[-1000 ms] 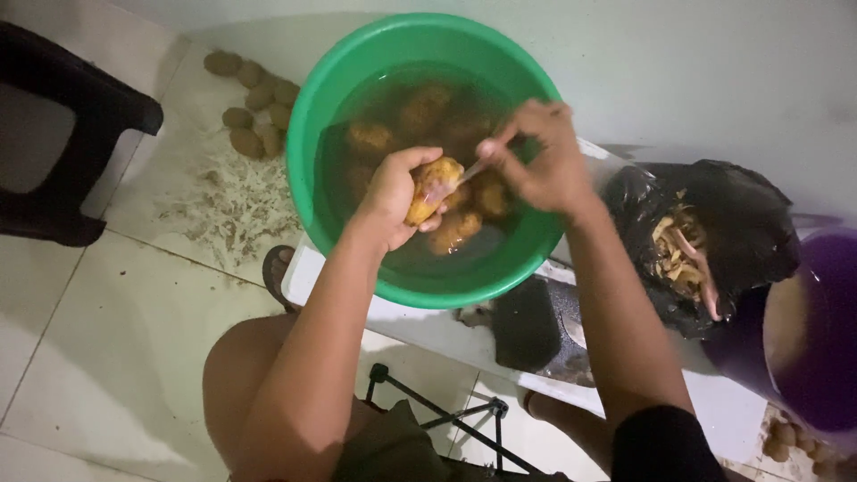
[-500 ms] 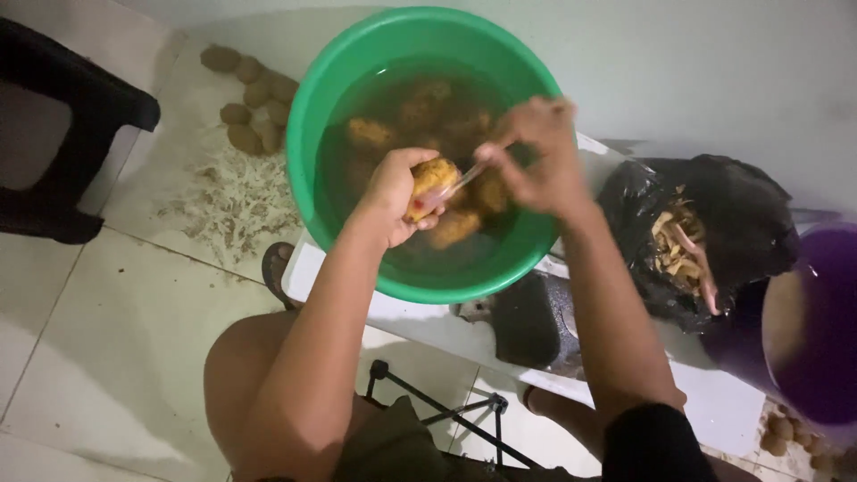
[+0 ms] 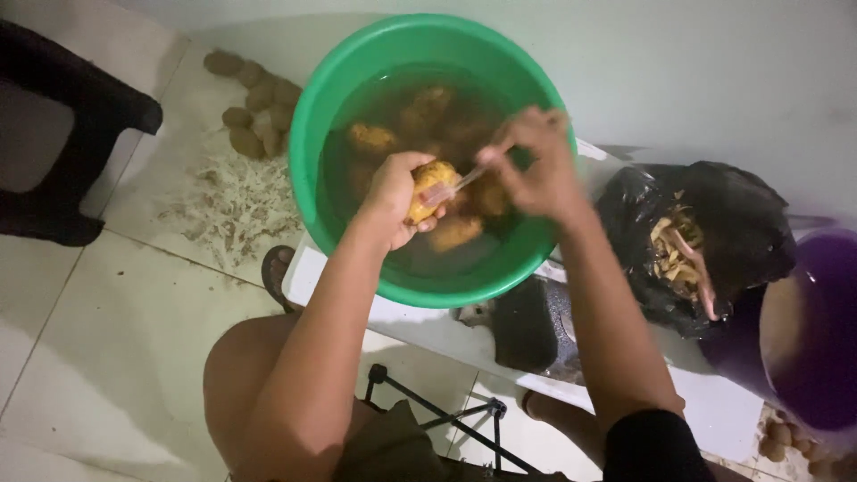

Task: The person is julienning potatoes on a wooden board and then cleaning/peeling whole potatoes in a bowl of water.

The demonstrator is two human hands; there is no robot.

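The left hand (image 3: 393, 198) is curled tight around a yellow potato (image 3: 430, 185), which sits at about three o'clock of the palm, poking out past the fingers and held above the water. The right hand (image 3: 534, 165) is closed in a pinch on a thin peeler (image 3: 453, 185), whose blurred tip rests against the potato at the tuber's four o'clock side; the right hand itself lies at three o'clock from the potato, just beside it. Both hands work over a green basin (image 3: 312, 125) filled with murky water, where more potatoes (image 3: 420, 116) lie sunk, mostly at twelve o'clock from the held one. The basin stands on a white board (image 3: 428, 326). At nine o'clock from the basin, on the floor, a pile of pale peelings (image 3: 237, 201) spreads out, with a cluster of unpeeled potatoes (image 3: 254, 103) at its twelve o'clock. A black stool (image 3: 62, 116) stands at the far left. At three o'clock from the basin a black bag (image 3: 714, 232) holds scraps, and a purple bucket (image 3: 817, 330) sits at its four o'clock.
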